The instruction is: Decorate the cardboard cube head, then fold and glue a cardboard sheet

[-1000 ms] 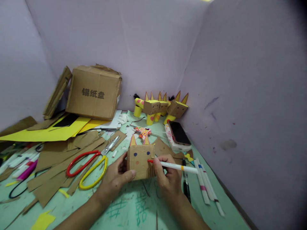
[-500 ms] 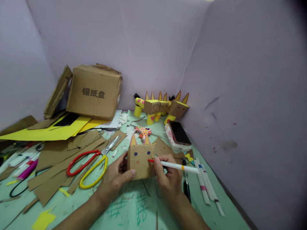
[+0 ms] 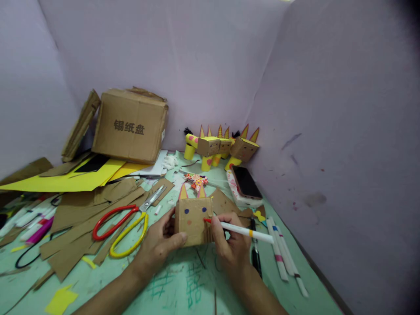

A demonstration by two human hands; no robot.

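Observation:
A small cardboard box head (image 3: 196,229) with two yellow pointed ears, two dark drawn eyes and a reddish spot faces me at the table's middle. My left hand (image 3: 164,243) grips its left side, thumb on the front lower corner. In my right hand (image 3: 231,245) is a white marker (image 3: 247,230) with a red tip and an orange band, pinched between thumb and fingers. The red tip meets the face below the right eye, as far as I can see. A patterned hot glue gun (image 3: 197,179) lies just behind the head.
Red-and-yellow scissors (image 3: 120,229) lie on cardboard scraps (image 3: 70,234) at the left. White markers (image 3: 278,249) and a black pen (image 3: 255,253) are at the right. A phone (image 3: 246,181), yellow animal figures (image 3: 206,162) and a carton (image 3: 129,131) stand farther back.
The whole view has shifted very slightly. Both hands keep their hold, and the marker's tip stays at nearly the same place on the face.

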